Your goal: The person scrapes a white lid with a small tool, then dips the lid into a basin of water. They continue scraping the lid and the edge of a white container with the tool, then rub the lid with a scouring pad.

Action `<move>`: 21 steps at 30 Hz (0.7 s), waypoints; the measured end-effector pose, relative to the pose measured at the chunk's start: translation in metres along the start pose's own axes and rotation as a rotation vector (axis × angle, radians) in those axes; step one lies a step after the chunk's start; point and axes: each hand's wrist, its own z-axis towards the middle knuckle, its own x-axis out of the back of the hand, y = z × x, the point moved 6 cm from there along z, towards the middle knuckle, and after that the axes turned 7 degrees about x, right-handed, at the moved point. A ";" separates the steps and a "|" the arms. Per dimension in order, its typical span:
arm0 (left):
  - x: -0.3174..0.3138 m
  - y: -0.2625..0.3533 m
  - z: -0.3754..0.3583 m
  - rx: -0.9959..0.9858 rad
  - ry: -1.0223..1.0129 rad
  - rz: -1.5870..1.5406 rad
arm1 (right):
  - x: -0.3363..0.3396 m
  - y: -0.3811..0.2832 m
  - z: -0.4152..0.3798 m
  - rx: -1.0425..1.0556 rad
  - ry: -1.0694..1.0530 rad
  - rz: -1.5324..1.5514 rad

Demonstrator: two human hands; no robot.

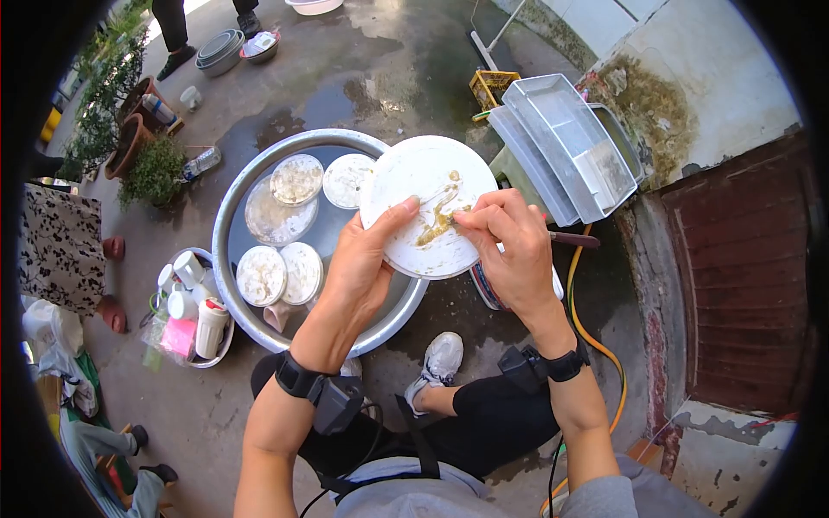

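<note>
A round white lid-like disc (414,177) is tilted up over the right side of the basin, with a yellowish-brown smear across its face. My left hand (371,250) grips its left edge, thumb on top and fingers underneath. Against the smear, my right hand (509,237) is closed in a pinch; what its fingers hold, if anything, I cannot make out. A dark brown handle (577,240) shows just right of that hand. Left of the disc stands a wide metal basin (226,246) of water. Several stained round discs (262,276) lie in it.
Clear plastic bins (561,129) stand at the right, near a yellow crate (494,89) and a yellow hose (596,345). A bowl of cups and bottles (211,328) sits left of the basin. Potted plants (129,142) and other people's legs (173,26) are farther off.
</note>
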 end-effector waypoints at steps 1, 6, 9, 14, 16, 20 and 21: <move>0.000 0.001 -0.001 0.001 0.009 0.014 | 0.000 0.000 0.000 0.004 -0.002 0.007; 0.003 0.002 0.001 0.038 -0.032 0.072 | 0.000 0.000 0.000 0.034 -0.019 0.020; 0.007 0.004 0.005 0.062 -0.071 0.090 | -0.001 0.001 -0.001 0.038 -0.044 0.053; 0.005 -0.003 0.004 0.088 -0.066 0.123 | -0.008 0.002 -0.004 -0.061 -0.061 0.185; 0.005 -0.002 0.004 0.060 -0.027 0.108 | -0.007 0.002 -0.003 -0.052 -0.065 0.153; 0.000 -0.003 0.004 0.029 -0.040 0.081 | -0.003 0.002 -0.002 -0.022 -0.059 0.097; 0.000 -0.002 0.004 0.014 -0.033 0.075 | -0.003 0.003 -0.002 -0.019 -0.059 0.097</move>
